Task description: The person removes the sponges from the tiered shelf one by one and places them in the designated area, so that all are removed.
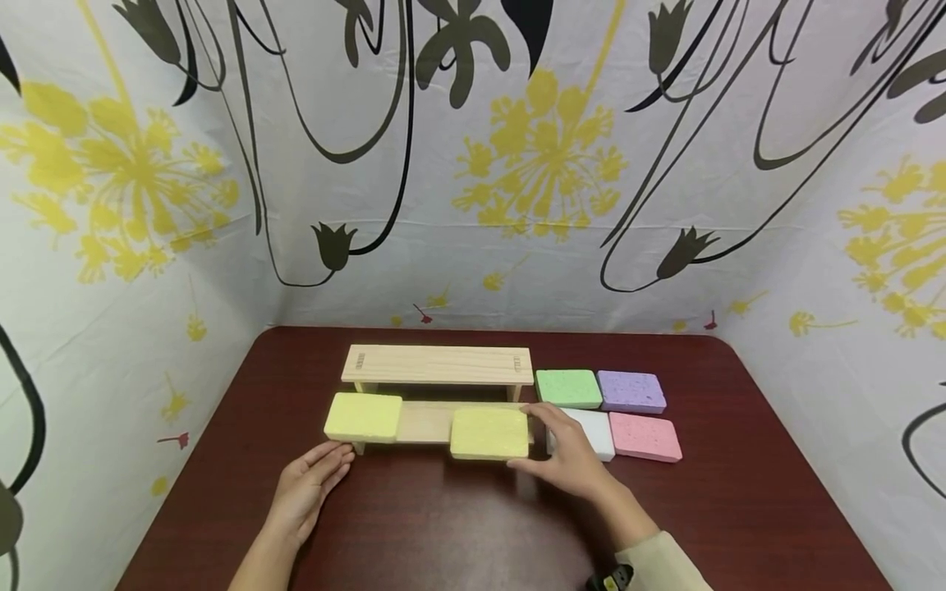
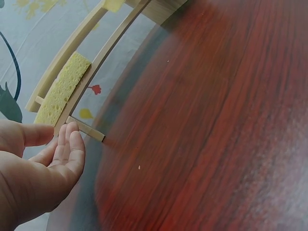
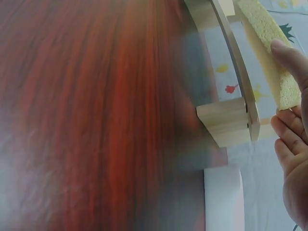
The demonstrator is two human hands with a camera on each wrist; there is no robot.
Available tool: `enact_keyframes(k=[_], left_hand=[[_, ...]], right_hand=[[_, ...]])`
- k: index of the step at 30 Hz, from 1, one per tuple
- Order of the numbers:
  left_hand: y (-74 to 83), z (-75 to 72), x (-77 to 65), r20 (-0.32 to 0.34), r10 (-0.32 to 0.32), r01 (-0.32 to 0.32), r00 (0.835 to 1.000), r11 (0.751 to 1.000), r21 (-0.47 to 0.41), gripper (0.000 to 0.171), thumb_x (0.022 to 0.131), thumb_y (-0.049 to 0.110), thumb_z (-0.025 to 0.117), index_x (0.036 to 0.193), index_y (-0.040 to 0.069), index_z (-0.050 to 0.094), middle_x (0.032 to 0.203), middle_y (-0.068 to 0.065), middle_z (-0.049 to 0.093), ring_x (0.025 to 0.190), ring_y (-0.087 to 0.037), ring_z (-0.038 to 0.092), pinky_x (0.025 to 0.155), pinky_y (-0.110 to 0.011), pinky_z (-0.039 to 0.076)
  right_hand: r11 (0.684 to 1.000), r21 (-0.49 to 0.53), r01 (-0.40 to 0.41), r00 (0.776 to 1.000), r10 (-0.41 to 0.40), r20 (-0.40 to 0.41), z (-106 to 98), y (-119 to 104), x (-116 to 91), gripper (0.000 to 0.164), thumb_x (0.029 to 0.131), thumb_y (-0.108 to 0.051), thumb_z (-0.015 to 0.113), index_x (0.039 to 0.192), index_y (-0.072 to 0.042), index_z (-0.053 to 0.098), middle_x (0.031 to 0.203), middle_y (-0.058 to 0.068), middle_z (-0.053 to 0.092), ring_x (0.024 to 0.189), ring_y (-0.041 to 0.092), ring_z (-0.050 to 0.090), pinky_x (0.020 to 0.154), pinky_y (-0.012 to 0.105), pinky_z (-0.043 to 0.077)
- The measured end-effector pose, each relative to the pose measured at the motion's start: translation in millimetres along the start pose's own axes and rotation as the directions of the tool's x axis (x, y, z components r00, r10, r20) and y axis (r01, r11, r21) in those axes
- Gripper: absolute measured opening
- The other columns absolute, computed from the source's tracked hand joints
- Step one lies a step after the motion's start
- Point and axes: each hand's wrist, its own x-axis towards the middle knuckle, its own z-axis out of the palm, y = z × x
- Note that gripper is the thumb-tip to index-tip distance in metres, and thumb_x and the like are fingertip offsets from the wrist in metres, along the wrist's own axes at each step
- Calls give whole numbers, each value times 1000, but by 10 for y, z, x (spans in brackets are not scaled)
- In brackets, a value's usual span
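In the head view my right hand grips a yellow sponge at its right end, thumb on the near edge and fingers on the far one. That sponge is raised above the board in the right wrist view. It hangs over the right part of the front wooden stand, a low board on short legs. A second yellow sponge lies flat on the stand's left end. At that same end my left hand holds the board's corner beside the leg, between thumb and fingertips.
Behind is another wooden stand, its top bare. To the right, green, purple, white and pink sponges lie close together on the dark red table. Patterned cloth hangs along the back and sides.
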Motion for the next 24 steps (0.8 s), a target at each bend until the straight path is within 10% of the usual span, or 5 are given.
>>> enact_keyframes(k=[8,16,24], left_hand=[[6,5,-2,-7,7,-7,1000,1000,-3,47,105,-2,49,147,-15,35,129,-14,65,107,-8,67,99,-25,54],[-5,13,4,-1,9,-9,1000,1000,-2,47,105,-1,48,148,-14,34,129,-13,64,105,-6,67,99,-24,54],[-13,19,6,-2,8,-8,1000,1000,-5,47,105,-1,49,148,-14,35,128,-12,65,106,-7,67,98,-24,54]], right_hand=[[998,17,-53,998,54,-17,-84,54,-134,73,67,-33,96,127,-7,63,127,9,65,122,29,60,104,49,50],[998,21,-51,997,52,-60,-167,120,-250,70,67,-28,96,126,-11,64,124,-1,65,120,23,60,108,18,41],[998,52,-23,996,27,-81,-241,159,-304,67,69,-25,95,127,-11,64,124,1,66,116,23,61,105,14,38]])
